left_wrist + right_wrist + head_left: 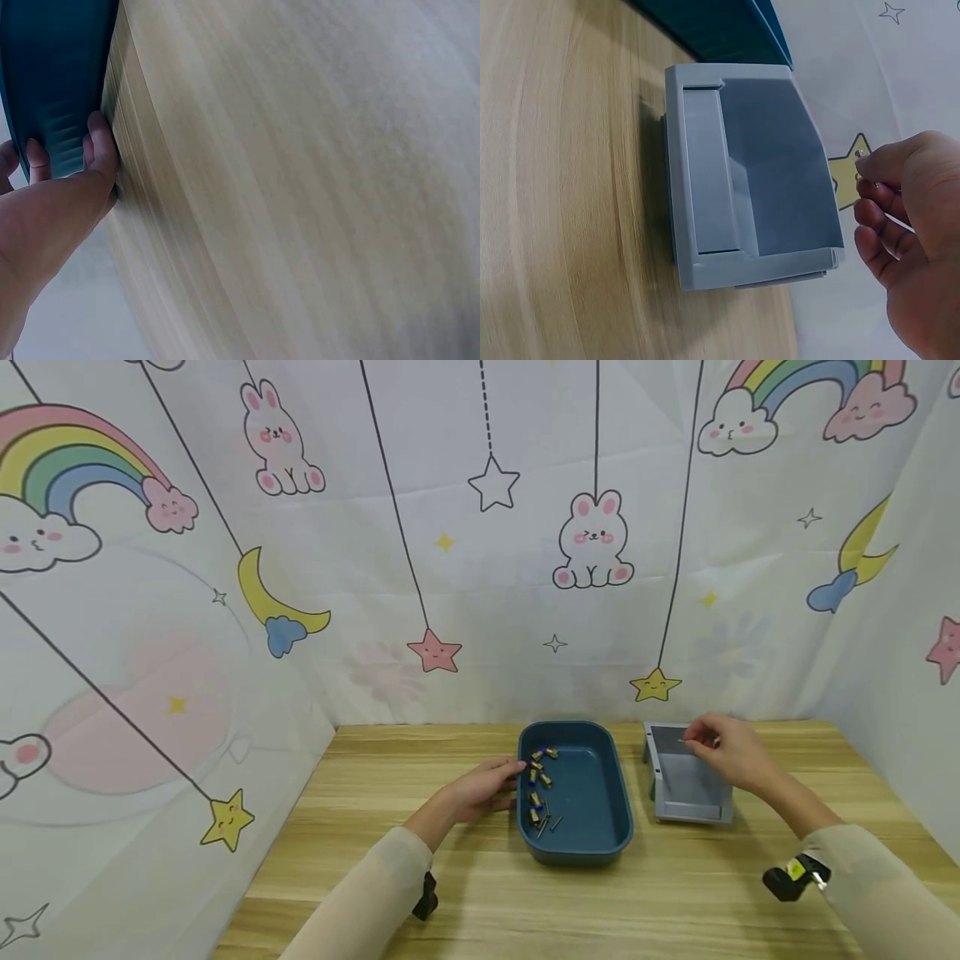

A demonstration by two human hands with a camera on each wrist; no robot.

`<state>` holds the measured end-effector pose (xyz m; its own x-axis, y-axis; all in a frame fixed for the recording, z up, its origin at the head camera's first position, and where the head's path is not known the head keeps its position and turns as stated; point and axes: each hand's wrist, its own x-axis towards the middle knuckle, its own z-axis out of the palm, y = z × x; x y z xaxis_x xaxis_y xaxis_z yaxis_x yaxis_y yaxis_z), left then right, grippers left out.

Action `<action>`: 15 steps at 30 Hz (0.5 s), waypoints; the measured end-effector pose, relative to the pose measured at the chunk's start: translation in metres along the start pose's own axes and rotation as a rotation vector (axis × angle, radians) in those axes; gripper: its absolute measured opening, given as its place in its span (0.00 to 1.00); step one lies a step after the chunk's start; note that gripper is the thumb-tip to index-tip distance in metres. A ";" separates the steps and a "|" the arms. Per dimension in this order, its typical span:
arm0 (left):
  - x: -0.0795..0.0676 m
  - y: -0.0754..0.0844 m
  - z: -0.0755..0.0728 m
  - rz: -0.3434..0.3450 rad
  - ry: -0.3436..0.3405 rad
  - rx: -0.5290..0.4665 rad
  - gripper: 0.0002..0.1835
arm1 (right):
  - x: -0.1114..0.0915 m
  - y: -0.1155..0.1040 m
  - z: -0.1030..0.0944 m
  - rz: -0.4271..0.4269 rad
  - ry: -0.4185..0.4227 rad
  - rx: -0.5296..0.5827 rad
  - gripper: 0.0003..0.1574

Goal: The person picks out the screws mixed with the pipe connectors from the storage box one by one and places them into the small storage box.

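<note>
From the head view, the left hand [480, 789] rests on the wooden desk [480, 893] with its fingertips against the near-left rim of the blue tray [600, 847], close to the small brass-and-blue parts [537, 785] and thin dark pins scattered along the tray's left side just beyond those fingers. The left wrist view adds what the head view cannot: the fingers [97, 146] lie straight and relaxed, pressed flat on the tray's outer wall [60, 67], curled around nothing; the parts inside are out of its sight, and the desk there is blurred. To the right of the tray, well apart from the left hand, the right hand [731, 752] hovers above the far end of the grey bin [686, 797], which sits on the desk just beside the tray. In the head view a thin pin [684, 742] shows at its fingertips. The right wrist view confirms the pinch: thumb and forefinger [874, 172] are closed on a small metal piece [860, 154], the other fingers curled beneath, over the bin's open hollow [780, 165].
</note>
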<state>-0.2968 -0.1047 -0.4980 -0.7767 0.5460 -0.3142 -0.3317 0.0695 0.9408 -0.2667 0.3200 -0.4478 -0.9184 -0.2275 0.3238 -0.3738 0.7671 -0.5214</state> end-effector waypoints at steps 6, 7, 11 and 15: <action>0.000 0.001 0.001 0.001 0.003 0.008 0.22 | -0.001 0.002 -0.003 -0.007 0.005 0.000 0.02; 0.000 0.001 0.001 0.001 0.003 0.008 0.21 | -0.001 0.003 -0.003 -0.006 0.005 -0.005 0.02; 0.001 -0.001 0.001 0.007 0.004 0.006 0.20 | -0.001 0.003 -0.003 -0.002 -0.006 -0.013 0.02; 0.002 -0.003 0.000 0.014 0.010 0.002 0.19 | -0.001 0.002 -0.002 0.002 -0.012 -0.011 0.02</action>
<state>-0.2973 -0.1039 -0.5015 -0.7864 0.5386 -0.3025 -0.3201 0.0636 0.9453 -0.2662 0.3233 -0.4476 -0.9208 -0.2330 0.3128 -0.3703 0.7741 -0.5134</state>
